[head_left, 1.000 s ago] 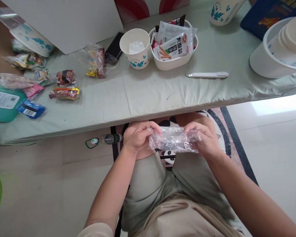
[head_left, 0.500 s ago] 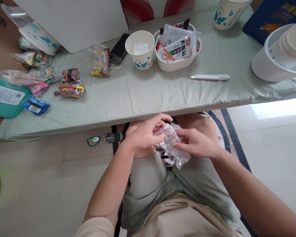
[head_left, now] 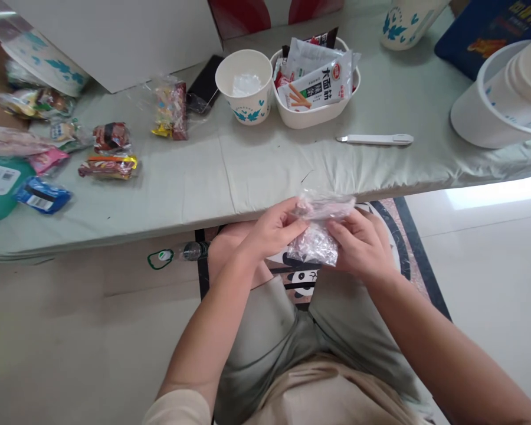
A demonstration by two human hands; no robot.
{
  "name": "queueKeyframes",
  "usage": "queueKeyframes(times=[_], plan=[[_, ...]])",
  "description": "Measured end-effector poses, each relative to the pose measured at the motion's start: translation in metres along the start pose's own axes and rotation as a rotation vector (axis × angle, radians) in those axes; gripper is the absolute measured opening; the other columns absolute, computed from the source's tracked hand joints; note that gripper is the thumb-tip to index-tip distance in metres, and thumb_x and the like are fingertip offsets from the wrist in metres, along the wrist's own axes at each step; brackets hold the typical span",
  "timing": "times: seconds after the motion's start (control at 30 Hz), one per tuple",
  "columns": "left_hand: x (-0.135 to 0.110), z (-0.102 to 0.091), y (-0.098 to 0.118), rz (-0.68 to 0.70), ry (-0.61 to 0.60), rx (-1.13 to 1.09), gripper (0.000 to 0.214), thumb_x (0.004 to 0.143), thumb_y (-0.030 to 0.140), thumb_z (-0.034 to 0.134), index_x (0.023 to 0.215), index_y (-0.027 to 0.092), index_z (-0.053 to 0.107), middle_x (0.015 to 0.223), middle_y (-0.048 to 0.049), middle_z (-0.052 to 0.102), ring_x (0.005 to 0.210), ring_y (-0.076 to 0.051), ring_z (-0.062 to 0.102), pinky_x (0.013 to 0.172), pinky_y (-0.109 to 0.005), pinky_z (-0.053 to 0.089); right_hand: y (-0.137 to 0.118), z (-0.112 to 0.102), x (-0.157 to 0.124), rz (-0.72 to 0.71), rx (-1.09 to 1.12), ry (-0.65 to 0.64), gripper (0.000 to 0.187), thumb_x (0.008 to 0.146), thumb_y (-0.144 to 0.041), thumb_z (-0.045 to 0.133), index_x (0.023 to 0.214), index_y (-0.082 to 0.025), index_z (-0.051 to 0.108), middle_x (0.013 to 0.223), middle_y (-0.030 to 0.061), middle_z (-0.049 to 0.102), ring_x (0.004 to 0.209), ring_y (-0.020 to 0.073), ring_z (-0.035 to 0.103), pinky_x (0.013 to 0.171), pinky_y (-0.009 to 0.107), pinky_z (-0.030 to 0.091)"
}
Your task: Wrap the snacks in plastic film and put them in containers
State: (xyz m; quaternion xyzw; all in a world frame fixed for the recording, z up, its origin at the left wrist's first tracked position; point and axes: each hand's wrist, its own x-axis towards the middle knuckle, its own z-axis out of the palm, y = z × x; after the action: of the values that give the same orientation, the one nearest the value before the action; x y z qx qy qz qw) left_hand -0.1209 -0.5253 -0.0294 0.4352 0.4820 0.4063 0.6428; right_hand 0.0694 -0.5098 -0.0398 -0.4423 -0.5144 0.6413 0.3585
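Observation:
A crinkled clear plastic bag [head_left: 314, 243] is stretched between my hands, just off the table's front edge and above my lap. My left hand [head_left: 277, 229] pinches its left side between thumb and fingers. On the opposite side my right hand [head_left: 360, 239] grips it, thumb on top. The bag's upper part spreads up to the table edge, and I cannot make out anything inside it. Beyond the bag, a white utility knife [head_left: 375, 140] lies on the cloth. A paper cup [head_left: 244, 88] with clear plastic in it stands beside a white tub [head_left: 316, 118] of snack packets.
Wrapped snacks [head_left: 108, 167] and a blue packet [head_left: 43, 195] lie at the left of the cloth-covered table [head_left: 181, 189]. A white bucket [head_left: 473, 118] stands at the right. A plastic bottle [head_left: 192, 251] lies on the floor under the table edge.
The bag has been turned and spread wider, and it now sits higher, by the table edge. Both hands have moved up a little and hold its two sides. The view has shifted slightly right.

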Motion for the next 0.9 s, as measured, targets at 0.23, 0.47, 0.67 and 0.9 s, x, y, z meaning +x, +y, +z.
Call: queueKeyframes(times=[0.23,0.47,0.67,0.9], plan=[[0.057,-0.015,0.041,0.101,-0.220,-0.130,0.025,0.093,0.037,0.054,0.079,0.019,0.063,0.071,-0.0012,0.056,0.061,-0.012,0.050,0.055,-0.025,0.043,-0.015,-0.017,0.031,-0.122,-0.015,0.198,0.026,0.088,-0.045,0.060,0.074,-0.024,0.067,0.065,0.0004,0.061,0.055,0.0134,0.051,0.050,0.029,0.039],[0.083,-0.037,0.029,0.296,-0.153,-0.035,0.023,0.078,0.011,0.066,0.096,0.023,0.057,0.084,0.0033,0.056,0.064,-0.007,0.048,0.058,-0.020,0.042,-0.041,0.010,0.073,-0.023,-0.056,0.156,0.039,0.073,-0.035,0.084,0.102,-0.030,0.059,0.067,-0.0067,0.061,0.052,0.0116,0.055,0.045,0.025,0.041],[0.078,-0.081,0.028,0.440,0.224,-0.232,0.042,0.075,0.011,0.070,0.112,0.026,0.058,0.110,-0.0014,0.064,0.081,-0.009,0.061,0.074,-0.021,0.053,-0.076,0.040,0.129,-0.294,-0.496,0.121,0.012,0.079,-0.026,0.071,0.076,-0.022,0.060,0.060,-0.0053,0.054,0.052,0.0092,0.046,0.048,0.024,0.036],[0.062,-0.114,0.023,0.432,0.453,-0.339,0.016,0.077,0.016,0.069,0.090,0.022,0.062,0.081,0.0013,0.062,0.072,-0.009,0.059,0.065,-0.021,0.052,-0.157,0.105,0.236,-0.701,-1.496,-0.028,0.027,0.084,-0.007,0.053,0.103,-0.014,0.070,0.110,0.0114,0.071,0.109,0.0272,0.065,0.094,0.040,0.050]])
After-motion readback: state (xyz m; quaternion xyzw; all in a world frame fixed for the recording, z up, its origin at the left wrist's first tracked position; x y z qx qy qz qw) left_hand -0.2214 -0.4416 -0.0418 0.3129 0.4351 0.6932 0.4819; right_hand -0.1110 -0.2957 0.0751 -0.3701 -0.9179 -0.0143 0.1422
